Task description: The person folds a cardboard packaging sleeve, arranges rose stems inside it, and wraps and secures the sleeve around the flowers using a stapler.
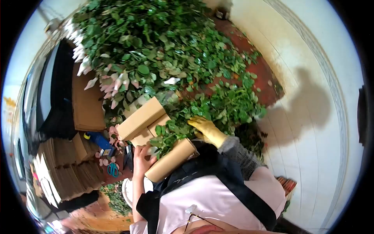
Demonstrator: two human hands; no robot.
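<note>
From my remote feed, the largest thing I saw was the heap of leafy stems (pixel 163 50), spread over the red worktop (pixel 272 87), with pale wrapped buds (pixel 119 84) along its left edge. The white wall (pixel 307 128) stood to the right. On the left, a stack of cardboard sheets (pixel 72 171) lay beside the worktop, and a brown cardboard box (pixel 87 101) was above it in my view.

Nearer the person's body, the cardboard wrapper (pixel 142 118) lay with raised, folded parts on its far side and a curved roll (pixel 171 160) on its near side. A leafy bunch (pixel 168 136) rested between them.

The gloved right hand (pixel 208 130) was over the leaves just beyond the roll, its grip released, fingers extended and thumb apart. The bare left hand (pixel 143 160) was at the roll's left end, fingers bent beside the leaves; I could not tell whether its grip was clenched on anything.

Left of that hand were a blue tool (pixel 102 144) and, smaller, teal scissors (pixel 113 169).
</note>
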